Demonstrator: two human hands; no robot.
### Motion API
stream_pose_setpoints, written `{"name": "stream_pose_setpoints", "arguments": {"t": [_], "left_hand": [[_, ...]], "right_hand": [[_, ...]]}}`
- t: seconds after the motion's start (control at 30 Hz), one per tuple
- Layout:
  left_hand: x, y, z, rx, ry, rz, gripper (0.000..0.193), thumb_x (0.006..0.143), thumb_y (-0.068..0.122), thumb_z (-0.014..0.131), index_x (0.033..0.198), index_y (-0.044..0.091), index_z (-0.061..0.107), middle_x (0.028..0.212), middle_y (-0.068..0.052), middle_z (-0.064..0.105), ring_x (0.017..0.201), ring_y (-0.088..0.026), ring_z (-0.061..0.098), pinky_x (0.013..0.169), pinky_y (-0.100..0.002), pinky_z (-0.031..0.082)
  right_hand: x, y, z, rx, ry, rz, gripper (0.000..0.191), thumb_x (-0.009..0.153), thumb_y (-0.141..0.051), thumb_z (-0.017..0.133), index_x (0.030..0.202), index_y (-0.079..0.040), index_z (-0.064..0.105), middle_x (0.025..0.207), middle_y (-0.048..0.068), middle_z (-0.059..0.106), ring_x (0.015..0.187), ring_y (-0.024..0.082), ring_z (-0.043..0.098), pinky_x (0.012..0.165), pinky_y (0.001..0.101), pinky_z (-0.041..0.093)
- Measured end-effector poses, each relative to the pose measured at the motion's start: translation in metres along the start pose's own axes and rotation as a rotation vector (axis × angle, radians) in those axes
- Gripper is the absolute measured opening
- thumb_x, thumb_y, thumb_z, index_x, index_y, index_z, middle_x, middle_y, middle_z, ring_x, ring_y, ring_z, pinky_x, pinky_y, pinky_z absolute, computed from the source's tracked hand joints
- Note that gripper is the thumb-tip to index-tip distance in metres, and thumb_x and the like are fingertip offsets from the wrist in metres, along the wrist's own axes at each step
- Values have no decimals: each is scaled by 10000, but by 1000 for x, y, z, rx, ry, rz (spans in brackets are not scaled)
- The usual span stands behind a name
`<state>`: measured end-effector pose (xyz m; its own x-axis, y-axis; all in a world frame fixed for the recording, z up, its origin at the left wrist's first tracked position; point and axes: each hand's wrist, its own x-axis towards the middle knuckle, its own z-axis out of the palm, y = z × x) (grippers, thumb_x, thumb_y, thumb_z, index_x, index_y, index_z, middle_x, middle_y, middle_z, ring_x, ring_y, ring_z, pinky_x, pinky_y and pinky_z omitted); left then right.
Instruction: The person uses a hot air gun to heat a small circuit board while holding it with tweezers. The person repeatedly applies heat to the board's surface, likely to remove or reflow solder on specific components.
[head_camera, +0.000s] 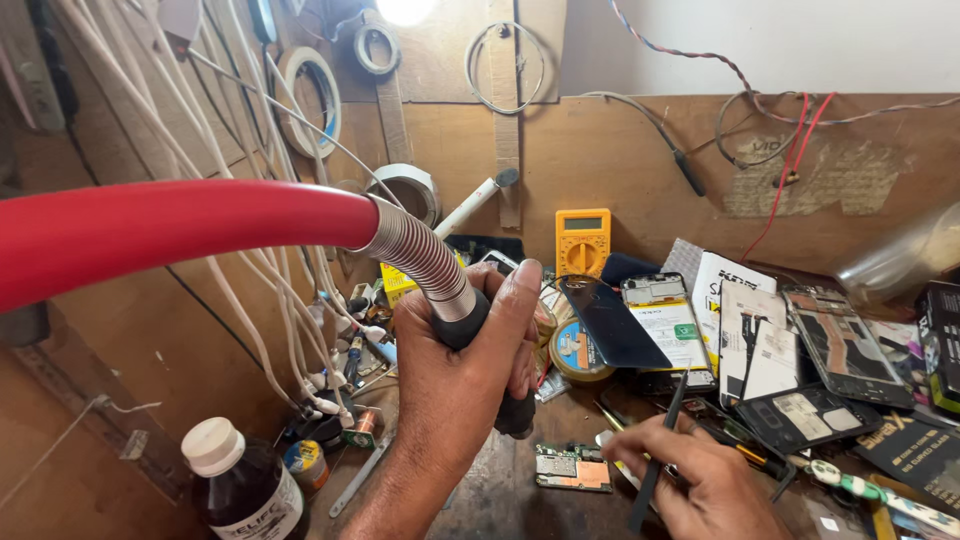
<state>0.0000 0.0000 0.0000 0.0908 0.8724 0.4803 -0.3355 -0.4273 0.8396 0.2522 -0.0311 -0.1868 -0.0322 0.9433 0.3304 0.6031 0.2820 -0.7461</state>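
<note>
Left hand wrapped tight around black hot-air handle (red hose attached), right hand pinching thin dark tweezers, small green circuit board just below the grip.

A worn wooden bench carries a crowd of parts. Near the front lies a small green circuit board. At the front left stands a dark bottle with a white cap, with a little copper wire spool near it. Further back sit a yellow multimeter, a roll of tape, several opened phones and a dark phone back cover, partly overlapping one another.
</note>
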Motion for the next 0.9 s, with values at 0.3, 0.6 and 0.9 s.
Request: {"name": "stream_pose_setpoints", "arguments": {"t": [0.3, 0.6, 0.9], "left_hand": [[-3, 4, -1, 6, 6, 14, 357, 970, 143, 689, 644, 50, 576, 477, 0, 538, 372, -64, 483, 368, -261, 402], [-3, 9, -6, 41, 42, -26, 320, 948, 152, 703, 663, 60, 592, 491, 11, 548, 376, -52, 486, 366, -254, 403], [-5, 2, -4, 57, 33, -19, 343, 963, 160, 688, 653, 56, 584, 483, 15, 533, 373, -51, 478, 358, -250, 376]], "right_hand": [[27, -31, -5, -539, -41, -387, 568, 589, -29, 687, 1153, -92, 667, 871, 132, 676, 986, 379, 598, 877, 478, 474], [12, -47, 5, -326, -54, -79, 344, 583, -45, 705, 914, -135, 677, 878, 88, 716, 919, 300, 638, 887, 422, 488], [30, -74, 11, -306, -86, -117, 336, 638, -36, 678, 961, -112, 729, 877, 71, 761, 920, 302, 621, 858, 403, 515]]}}
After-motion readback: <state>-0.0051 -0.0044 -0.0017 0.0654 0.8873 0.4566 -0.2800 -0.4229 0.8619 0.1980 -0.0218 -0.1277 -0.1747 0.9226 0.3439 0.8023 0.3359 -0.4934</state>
